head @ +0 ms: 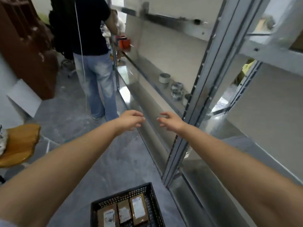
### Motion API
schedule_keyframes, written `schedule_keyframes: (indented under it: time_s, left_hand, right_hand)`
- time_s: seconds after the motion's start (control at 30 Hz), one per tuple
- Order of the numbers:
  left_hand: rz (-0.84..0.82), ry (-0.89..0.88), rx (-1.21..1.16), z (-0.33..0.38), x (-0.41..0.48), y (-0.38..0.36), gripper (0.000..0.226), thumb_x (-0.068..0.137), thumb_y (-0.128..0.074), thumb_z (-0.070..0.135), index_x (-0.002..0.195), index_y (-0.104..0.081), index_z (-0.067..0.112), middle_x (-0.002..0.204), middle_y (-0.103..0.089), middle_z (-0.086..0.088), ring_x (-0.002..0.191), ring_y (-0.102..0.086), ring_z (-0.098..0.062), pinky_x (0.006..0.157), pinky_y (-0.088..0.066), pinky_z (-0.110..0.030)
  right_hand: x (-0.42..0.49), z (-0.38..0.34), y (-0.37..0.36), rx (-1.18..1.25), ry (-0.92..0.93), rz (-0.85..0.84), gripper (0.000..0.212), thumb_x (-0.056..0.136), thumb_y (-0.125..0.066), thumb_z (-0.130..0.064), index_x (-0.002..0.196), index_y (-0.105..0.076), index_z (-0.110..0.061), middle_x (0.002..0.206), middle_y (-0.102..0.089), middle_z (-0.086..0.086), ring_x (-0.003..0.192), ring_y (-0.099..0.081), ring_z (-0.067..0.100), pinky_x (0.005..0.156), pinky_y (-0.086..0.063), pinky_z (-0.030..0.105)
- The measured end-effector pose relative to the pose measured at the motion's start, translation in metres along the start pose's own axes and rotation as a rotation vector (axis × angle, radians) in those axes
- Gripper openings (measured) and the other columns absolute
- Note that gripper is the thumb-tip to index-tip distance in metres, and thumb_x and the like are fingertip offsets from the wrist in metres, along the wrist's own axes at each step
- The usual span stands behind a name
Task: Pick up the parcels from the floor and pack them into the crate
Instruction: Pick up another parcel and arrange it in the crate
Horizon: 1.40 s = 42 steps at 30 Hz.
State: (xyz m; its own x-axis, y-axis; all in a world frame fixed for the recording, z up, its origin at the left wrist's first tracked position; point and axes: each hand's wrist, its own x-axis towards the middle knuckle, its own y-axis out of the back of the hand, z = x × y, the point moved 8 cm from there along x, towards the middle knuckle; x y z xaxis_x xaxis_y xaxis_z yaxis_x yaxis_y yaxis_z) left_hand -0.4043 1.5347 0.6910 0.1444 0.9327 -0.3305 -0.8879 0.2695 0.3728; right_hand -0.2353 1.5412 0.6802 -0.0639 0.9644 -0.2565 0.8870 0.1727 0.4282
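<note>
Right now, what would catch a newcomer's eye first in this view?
Two outstretched arms fill the middle, the left hand and right hand empty, fingers loosely curled. Below them, at the bottom edge, a black crate holds three brown parcels. A person in jeans stands upper left, beside metal shelving.

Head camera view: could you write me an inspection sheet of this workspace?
Surface: grey concrete floor, dusty.
Job's things: black crate on the floor, three brown parcels inside; no loose parcels seen.
Clutter: rolls on a shelf; wooden seat at left.
Hands: left hand and right hand both open, empty, held out ahead.
Cables: white cord hanging by a standing person.
Surroundings: metal shelving on the right.
</note>
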Motion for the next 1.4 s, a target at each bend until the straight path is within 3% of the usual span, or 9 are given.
schedule_keyframes:
  time_s: [0.13,0.3,0.47,0.63,0.73,0.93,1.17,1.4]
  left_hand:
    - [-0.061,-0.128,0.067,0.040,-0.018,-0.001,0.034,0.092,-0.059,0.026,0.125,-0.054,0.018,0.117,-0.059,0.001,0.095,-0.062,-0.014,0.070,-0.044,-0.022]
    - [-0.119,-0.330,0.014,0.087,-0.031,-0.007,0.033,0.090,-0.062,0.019,0.122,-0.056,0.012,0.108,-0.066,-0.008,0.082,-0.064,-0.012,0.071,-0.046,-0.020]
    - [-0.209,-0.477,-0.027,0.120,-0.049,-0.028,0.024,0.090,-0.061,0.016,0.114,-0.058,0.015,0.099,-0.065,-0.006,0.092,-0.062,-0.018,0.066,-0.044,-0.019]
    - [-0.400,-0.580,-0.039,0.158,-0.084,-0.099,0.025,0.091,-0.060,0.011,0.115,-0.057,0.012,0.102,-0.064,-0.005,0.086,-0.062,-0.016,0.067,-0.047,-0.021]
    - [-0.528,-0.572,-0.084,0.169,-0.129,-0.158,0.025,0.093,-0.057,0.012,0.117,-0.057,0.010,0.106,-0.062,-0.008,0.081,-0.060,-0.013,0.072,-0.047,-0.025]
    - [-0.846,-0.676,-0.007,0.178,-0.233,-0.259,0.017,0.092,-0.058,0.013,0.109,-0.058,0.014,0.103,-0.062,-0.005,0.082,-0.061,-0.012,0.068,-0.043,-0.022]
    - [-1.047,-0.786,0.044,0.202,-0.364,-0.354,0.019,0.090,-0.060,0.013,0.108,-0.059,0.013,0.099,-0.062,-0.004,0.078,-0.059,-0.011,0.065,-0.042,-0.023]
    - [-1.299,-0.793,0.049,0.185,-0.531,-0.448,0.009,0.090,-0.061,0.015,0.096,-0.059,0.019,0.095,-0.061,0.000,0.077,-0.060,-0.010,0.067,-0.042,-0.024]
  right_hand:
    - [-0.025,-0.024,0.028,0.059,0.034,0.119,0.052,0.092,-0.059,-0.023,0.139,-0.040,-0.010,0.128,-0.057,0.015,0.112,-0.061,0.029,0.085,-0.048,0.032]
    - [-0.062,-0.054,0.063,0.068,0.108,0.306,0.050,0.089,-0.063,-0.021,0.135,-0.046,-0.010,0.114,-0.062,0.012,0.095,-0.062,0.020,0.070,-0.047,0.019]
    - [-0.121,-0.057,0.088,0.065,0.107,0.509,0.045,0.088,-0.063,-0.021,0.130,-0.050,-0.013,0.107,-0.062,0.005,0.104,-0.060,0.019,0.085,-0.047,0.026]
    - [-0.225,-0.028,0.121,0.092,0.012,0.767,0.044,0.089,-0.063,-0.021,0.131,-0.051,-0.013,0.095,-0.058,-0.003,0.092,-0.055,0.010,0.084,-0.046,0.023]
    - [-0.304,0.010,0.136,0.104,-0.122,0.925,0.046,0.088,-0.063,-0.020,0.131,-0.050,-0.010,0.098,-0.058,0.000,0.095,-0.056,0.012,0.086,-0.044,0.022]
    - [-0.463,0.051,0.163,0.169,-0.240,1.259,0.043,0.087,-0.063,-0.021,0.128,-0.052,-0.012,0.102,-0.059,0.003,0.090,-0.055,0.012,0.081,-0.043,0.024]
    - [-0.621,0.086,0.155,0.231,-0.278,1.474,0.042,0.087,-0.063,-0.021,0.127,-0.052,-0.013,0.095,-0.060,0.000,0.083,-0.055,0.010,0.068,-0.043,0.018]
    - [-0.804,0.123,0.130,0.270,-0.372,1.714,0.042,0.087,-0.064,-0.021,0.127,-0.052,-0.013,0.101,-0.060,0.002,0.091,-0.056,0.014,0.081,-0.042,0.026]
